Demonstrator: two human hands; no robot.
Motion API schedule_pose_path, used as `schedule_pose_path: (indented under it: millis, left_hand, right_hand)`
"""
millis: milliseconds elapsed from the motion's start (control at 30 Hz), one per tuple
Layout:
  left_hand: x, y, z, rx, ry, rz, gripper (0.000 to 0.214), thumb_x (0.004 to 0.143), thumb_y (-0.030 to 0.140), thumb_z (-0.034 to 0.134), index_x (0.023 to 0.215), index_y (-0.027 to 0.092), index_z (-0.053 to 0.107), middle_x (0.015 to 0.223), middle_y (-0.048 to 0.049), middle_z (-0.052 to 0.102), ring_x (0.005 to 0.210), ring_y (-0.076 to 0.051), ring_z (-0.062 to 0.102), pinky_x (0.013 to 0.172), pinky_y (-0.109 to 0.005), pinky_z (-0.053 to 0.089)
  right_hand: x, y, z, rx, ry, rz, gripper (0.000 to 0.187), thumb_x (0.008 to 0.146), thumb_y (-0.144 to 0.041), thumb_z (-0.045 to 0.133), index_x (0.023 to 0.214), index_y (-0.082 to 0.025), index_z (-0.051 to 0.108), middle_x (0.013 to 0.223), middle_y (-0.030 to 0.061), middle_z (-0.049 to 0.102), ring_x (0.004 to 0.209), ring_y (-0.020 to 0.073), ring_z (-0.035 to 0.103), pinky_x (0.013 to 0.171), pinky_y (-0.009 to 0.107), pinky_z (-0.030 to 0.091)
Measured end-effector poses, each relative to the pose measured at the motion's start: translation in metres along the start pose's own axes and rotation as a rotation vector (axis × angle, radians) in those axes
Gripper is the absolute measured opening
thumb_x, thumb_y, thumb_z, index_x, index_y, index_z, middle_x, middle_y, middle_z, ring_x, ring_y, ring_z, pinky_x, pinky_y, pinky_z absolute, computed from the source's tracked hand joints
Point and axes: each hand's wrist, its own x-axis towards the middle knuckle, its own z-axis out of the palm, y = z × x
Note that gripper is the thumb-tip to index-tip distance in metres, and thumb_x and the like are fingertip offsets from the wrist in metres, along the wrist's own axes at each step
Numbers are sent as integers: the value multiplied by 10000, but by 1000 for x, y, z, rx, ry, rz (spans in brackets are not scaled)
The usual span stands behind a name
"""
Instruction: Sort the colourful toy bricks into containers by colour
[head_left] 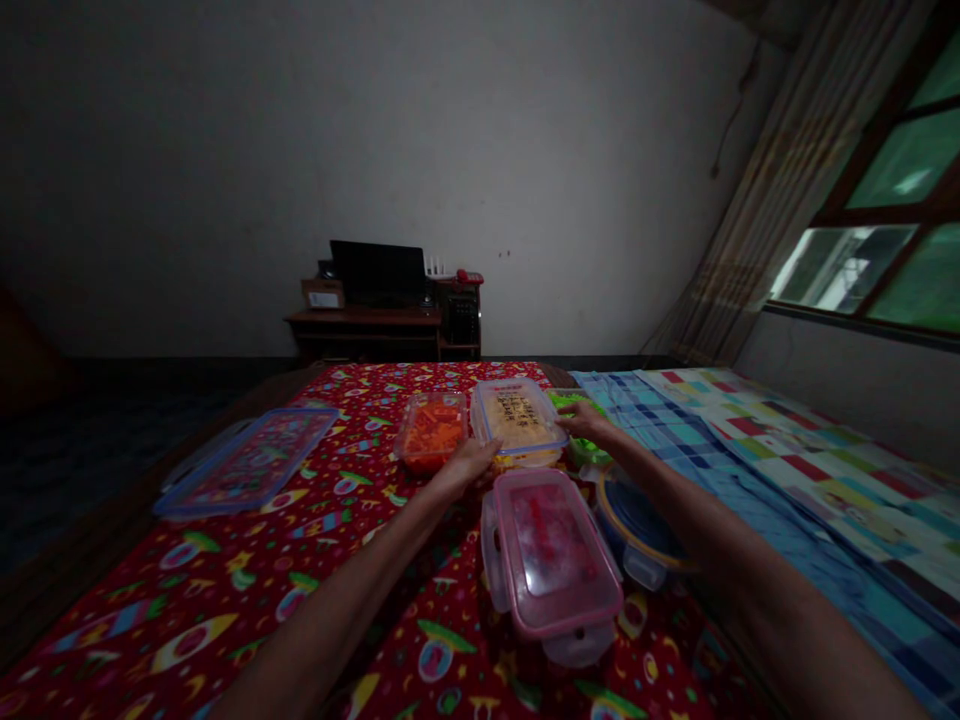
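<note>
A clear plastic food container (525, 408) with a blue-rimmed lid sits on the red patterned cloth; its contents look yellowish through the lid, which carries dark writing. My left hand (477, 460) grips its near left corner, fingertips partly hidden. At its right edge, my right hand (581, 418) has its fingers against the lid rim. Left of it stands an uncovered container of orange pieces (433, 428). Partly behind my right hand is a container of bright green pieces (589, 450). Closer to me lies a pink-lidded container (555, 550), with a round blue container (637, 520) beside it under my right forearm.
A loose blue-rimmed lid (251, 460) lies flat on the left part of the red cloth (360, 560). Blue checked bedding (675, 430) spreads to the right. Against the far wall stands a desk (367, 318) with a monitor (379, 272).
</note>
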Motion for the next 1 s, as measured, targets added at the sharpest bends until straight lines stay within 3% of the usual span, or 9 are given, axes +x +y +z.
schedule_pose_path:
  millis: [133,333,467,567,767,900,1000]
  left_hand:
    - [0,-4,1,83,27,-22,505,860,529,512,514,165,468,331,39,407,283,-69,339,332,-195,249]
    - [3,-10,1,116,53,-7,530,893,459,470,442,181,454,360,2,463,317,-100,406,378,-221,327]
    - [3,-10,1,127,57,7,529,904,432,449,439,179,454,354,7,452,323,-105,416,396,-222,338]
    - [1,-11,1,124,45,21,525,898,453,452,452,174,460,363,14,454,320,-98,401,392,-218,324]
    - [2,-13,-1,130,20,9,526,862,529,467,472,177,479,370,12,459,333,-107,399,396,-228,318]
    - [1,-17,-4,162,-6,16,547,827,576,489,456,174,512,382,3,469,365,-114,405,407,-232,289]
    - [0,-20,-6,326,8,131,553,793,571,531,416,167,514,363,18,411,397,-110,380,420,-235,226]
  right_hand:
    - [6,-9,2,-31,-41,49,590,817,-421,509,1392,-308,444,1518,-35,300,1420,275,210,1143,496,239]
    - [5,-13,4,-65,-87,-54,555,830,-328,536,1379,-307,457,1488,6,369,1367,253,339,1067,440,381]
    - [9,-16,12,-71,-39,-64,566,820,-282,563,1378,-271,473,1424,49,466,1348,275,364,1019,431,424]
    - [12,-14,16,-63,-31,-49,539,855,-294,522,1390,-262,462,1441,52,443,1352,274,357,1008,419,435]
    - [6,5,9,-10,-35,12,505,925,-339,415,1427,-375,367,1511,-43,318,1383,228,311,1050,415,408]
    - [-4,8,3,-20,-37,1,473,927,-383,424,1399,-382,410,1488,-64,361,1372,235,333,1071,420,391]
    - [-5,5,1,-71,-33,-59,461,901,-383,476,1361,-406,458,1444,-74,430,1344,265,380,1060,455,408]
